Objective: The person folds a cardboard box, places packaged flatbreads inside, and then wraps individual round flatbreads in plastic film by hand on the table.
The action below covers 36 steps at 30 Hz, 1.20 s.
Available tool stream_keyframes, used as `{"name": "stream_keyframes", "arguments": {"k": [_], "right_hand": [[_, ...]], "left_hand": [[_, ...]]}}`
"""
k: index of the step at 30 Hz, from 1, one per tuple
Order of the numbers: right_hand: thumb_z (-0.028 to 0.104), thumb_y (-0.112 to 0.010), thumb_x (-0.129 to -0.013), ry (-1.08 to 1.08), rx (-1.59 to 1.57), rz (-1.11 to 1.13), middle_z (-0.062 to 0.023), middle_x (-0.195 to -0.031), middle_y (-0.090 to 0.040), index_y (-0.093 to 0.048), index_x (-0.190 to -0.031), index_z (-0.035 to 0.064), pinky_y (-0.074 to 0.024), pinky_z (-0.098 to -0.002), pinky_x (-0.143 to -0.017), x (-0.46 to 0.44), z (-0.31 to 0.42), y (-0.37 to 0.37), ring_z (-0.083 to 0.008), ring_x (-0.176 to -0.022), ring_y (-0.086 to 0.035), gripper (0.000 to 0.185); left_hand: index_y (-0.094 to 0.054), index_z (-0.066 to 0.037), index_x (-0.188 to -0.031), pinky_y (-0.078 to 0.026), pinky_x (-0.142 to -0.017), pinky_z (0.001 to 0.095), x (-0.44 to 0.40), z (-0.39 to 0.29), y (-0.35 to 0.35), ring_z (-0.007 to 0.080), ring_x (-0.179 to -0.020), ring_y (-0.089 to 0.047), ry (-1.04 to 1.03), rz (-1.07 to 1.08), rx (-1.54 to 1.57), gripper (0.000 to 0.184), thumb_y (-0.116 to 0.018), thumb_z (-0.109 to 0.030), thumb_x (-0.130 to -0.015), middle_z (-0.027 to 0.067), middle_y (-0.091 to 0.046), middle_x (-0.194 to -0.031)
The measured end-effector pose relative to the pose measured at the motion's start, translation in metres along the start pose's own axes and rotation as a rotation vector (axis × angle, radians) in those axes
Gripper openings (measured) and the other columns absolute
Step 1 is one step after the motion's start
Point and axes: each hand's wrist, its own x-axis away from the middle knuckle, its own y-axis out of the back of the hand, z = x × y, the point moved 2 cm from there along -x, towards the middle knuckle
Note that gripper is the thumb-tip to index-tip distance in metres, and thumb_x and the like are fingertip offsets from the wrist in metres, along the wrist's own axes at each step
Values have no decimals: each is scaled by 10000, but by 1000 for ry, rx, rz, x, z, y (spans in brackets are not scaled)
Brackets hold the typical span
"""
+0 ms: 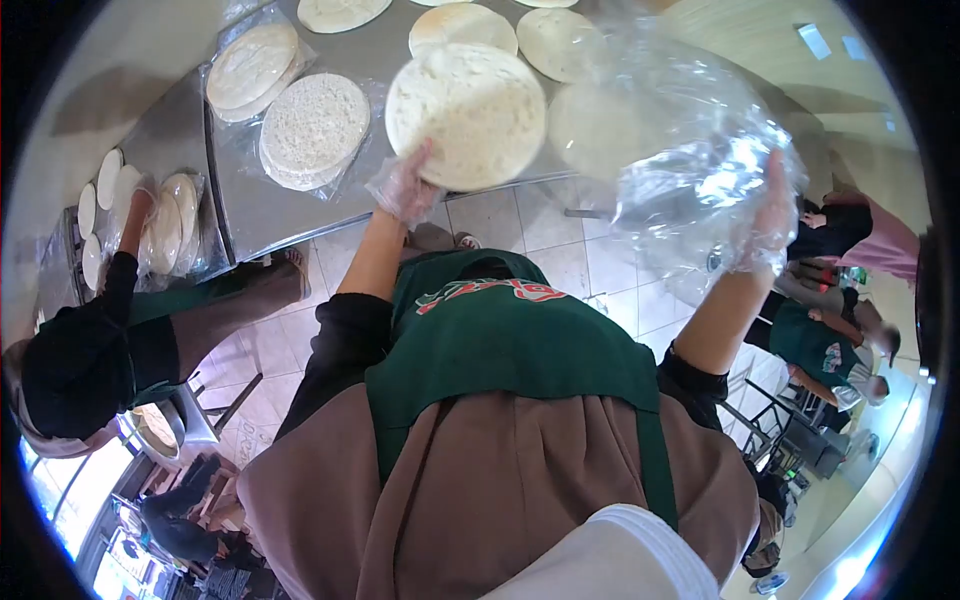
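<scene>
A round flat bread (468,118) is held up over the table's near edge by my left hand (408,185), gloved in clear plastic, with the fingers at its lower left rim. On the right, a large clear plastic bag (690,150) hangs spread out in the air, gripped at its right side by my gloved right hand (768,220). The bread and the bag's main part are side by side. Behind them, more breads (462,28) lie on the metal table (235,190). Another pale bread shows dimly through the bag.
Stacked breads on plastic (315,125) lie at the table's left, with another stack (252,68) behind. A co-worker (80,350) at far left reaches over more breads (165,235). Other people (815,340) stand at the right. A metal bowl (158,428) is at lower left.
</scene>
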Motion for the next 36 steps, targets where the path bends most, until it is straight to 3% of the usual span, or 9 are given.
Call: {"name": "stream_keyframes", "arguments": {"k": [4,6,8,18,20,23,27,32,36], "right_hand": [[374,-550,-869,-291,-99,-190,-88,-1102,-570,-563,-1146,-32,-418,-289,-843,-29,14,74,-172,-967,-537,492],[377,-578,-857,145,66,21,-101,-1074,-578,-497,-1199,-24,-480,-308,-820,-44,-15,140,-194,-931,-567,533],[381,-548,-874,3,75,-150,-86,-1026,-586,-536,-1141,-2,-483,-314,-800,-24,16,118,-196,-872,-582,467],[432,-524,-872,5,130,-268,-133,-1152,-542,-495,-1204,-66,-373,-329,-910,-8,9,131,-227,-1035,-505,599],[355,-524,-884,508,488,16,-122,-1168,-513,-439,-1280,0,-408,-280,-874,-17,-18,163,-188,-1003,-511,538],[274,-466,-911,-59,160,-307,-106,-1125,-540,-480,-1233,-37,-413,-268,-839,2,27,99,-172,-976,-519,447],[347,-452,-913,-62,218,-215,-109,-1187,-519,-475,-1240,-41,-364,-286,-931,2,42,73,-189,-1045,-497,508],[407,-471,-900,165,364,-181,-112,-1217,-512,-491,-1229,-27,-295,-304,-999,-24,12,94,-190,-1154,-443,545],[401,-541,-875,422,366,-13,-81,-1042,-565,-558,-1119,-18,-398,-289,-851,-28,27,73,-158,-968,-512,486]], "left_hand": [[-506,-84,-1213,-489,-805,310,4,-36,-58,191,-912,-603,-204,-284,-1158,389,-595,-235,-866,98,-610,-1092],[-550,-147,-1180,-442,-867,323,3,-18,-66,202,-1042,-561,-439,-281,-1282,381,-634,-242,-820,74,-579,-1168],[-563,-199,-1167,-359,-968,423,-13,13,-50,206,-1173,-480,-979,288,-1955,406,-629,-226,-767,30,-544,-1232],[-456,-354,-1258,-160,-1021,624,-32,67,-12,212,-1312,-315,-522,241,-2625,564,-615,-356,-718,-3,-398,-1384],[-366,-319,-1340,-154,-1054,579,-20,49,-26,264,-1326,-282,-466,359,-2504,685,-658,-374,-722,48,-316,-1424],[-344,-263,-1362,-190,-1048,549,-4,2,-44,301,-1310,-290,-479,5,-2411,713,-626,-465,-740,93,-314,-1413],[-350,-65,-1340,-211,-1055,454,18,-85,13,327,-1266,-328,-727,-1178,-2067,780,-581,-532,-761,167,-402,-1332],[-386,-15,-1294,-447,-882,453,14,-152,134,310,-1076,-528,-467,-1136,-369,597,-622,-302,-828,168,-514,-1224],[-417,42,-1228,-484,-844,456,-5,-162,170,340,-961,-570,-459,-794,-205,564,-678,-178,-780,188,-537,-1152]]}}
